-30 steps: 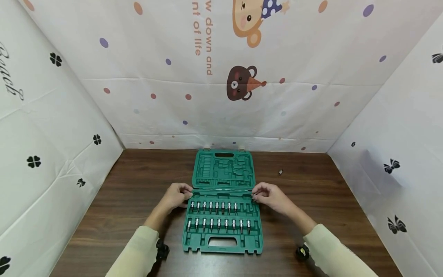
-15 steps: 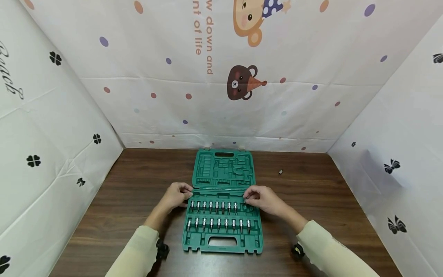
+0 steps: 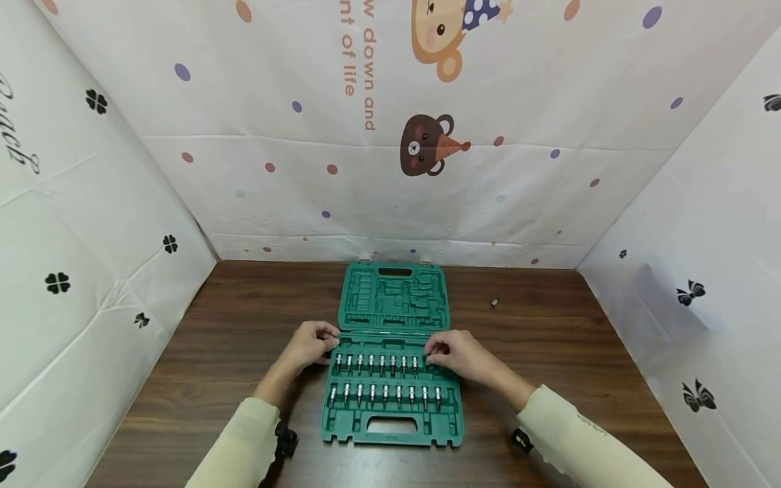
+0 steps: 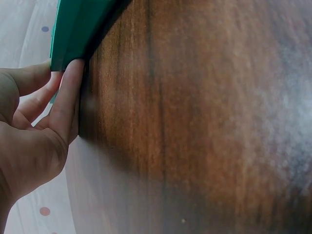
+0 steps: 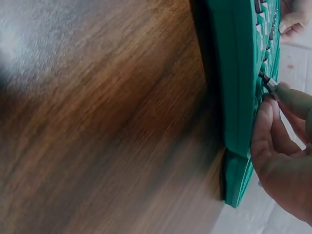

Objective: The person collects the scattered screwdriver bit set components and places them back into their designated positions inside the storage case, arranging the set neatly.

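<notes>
A green plastic tool case [image 3: 390,339] lies unfolded on the table, its tray holding two rows of metal bit sockets [image 3: 386,394]. My left hand [image 3: 311,344] grips the tray's left edge near the hinge; in the left wrist view, thumb and fingers pinch the green case corner [image 4: 73,44]. Over the right end of the upper row is my right hand [image 3: 460,354]. The right wrist view has it pinching a bit socket [image 5: 269,84] between thumb and fingers, dark tip angled at the tray's slots. In the head view the right fingers mostly hide that socket.
Another loose bit socket [image 3: 495,303] lies on the brown wooden table [image 3: 256,298], right of the case lid [image 3: 394,298]. The lid lies open toward the back wall. White printed cloth [image 3: 274,196] encloses the table at the back and both sides.
My right hand has moved left from the tray's right edge to beside the end of the upper row, bringing the bit socket along. My left hand stays on the case edge.
</notes>
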Action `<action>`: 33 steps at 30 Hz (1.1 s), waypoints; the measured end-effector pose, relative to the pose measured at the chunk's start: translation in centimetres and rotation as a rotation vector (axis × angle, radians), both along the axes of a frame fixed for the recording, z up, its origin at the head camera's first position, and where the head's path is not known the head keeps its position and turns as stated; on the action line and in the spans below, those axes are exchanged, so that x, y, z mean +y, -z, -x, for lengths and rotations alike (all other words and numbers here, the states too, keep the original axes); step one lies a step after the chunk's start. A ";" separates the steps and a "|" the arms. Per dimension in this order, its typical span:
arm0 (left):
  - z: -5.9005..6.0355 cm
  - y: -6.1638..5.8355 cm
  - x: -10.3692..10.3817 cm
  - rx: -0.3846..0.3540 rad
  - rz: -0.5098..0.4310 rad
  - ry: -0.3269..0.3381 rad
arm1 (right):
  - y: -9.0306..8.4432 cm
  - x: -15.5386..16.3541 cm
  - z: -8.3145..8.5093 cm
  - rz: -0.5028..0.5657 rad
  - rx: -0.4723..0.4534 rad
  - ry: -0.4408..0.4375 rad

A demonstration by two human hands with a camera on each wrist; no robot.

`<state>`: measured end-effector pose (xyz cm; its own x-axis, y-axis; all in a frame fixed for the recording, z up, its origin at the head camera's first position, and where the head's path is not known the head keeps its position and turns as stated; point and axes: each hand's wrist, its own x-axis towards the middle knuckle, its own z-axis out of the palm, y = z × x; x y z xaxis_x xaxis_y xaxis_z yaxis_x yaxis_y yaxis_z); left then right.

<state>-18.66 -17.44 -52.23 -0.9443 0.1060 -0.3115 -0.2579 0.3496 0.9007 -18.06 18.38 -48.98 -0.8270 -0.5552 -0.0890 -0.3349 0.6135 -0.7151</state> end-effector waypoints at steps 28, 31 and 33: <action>-0.2 -0.4 0.0 0.006 0.001 0.012 | -0.2 -2.2 0.4 -0.155 0.091 0.057; -0.2 -0.4 0.0 0.007 0.003 0.013 | -0.2 -2.3 0.6 -0.157 0.073 0.076; -0.2 -0.3 0.1 0.006 0.003 0.013 | -0.2 -2.4 0.7 -0.166 0.067 0.079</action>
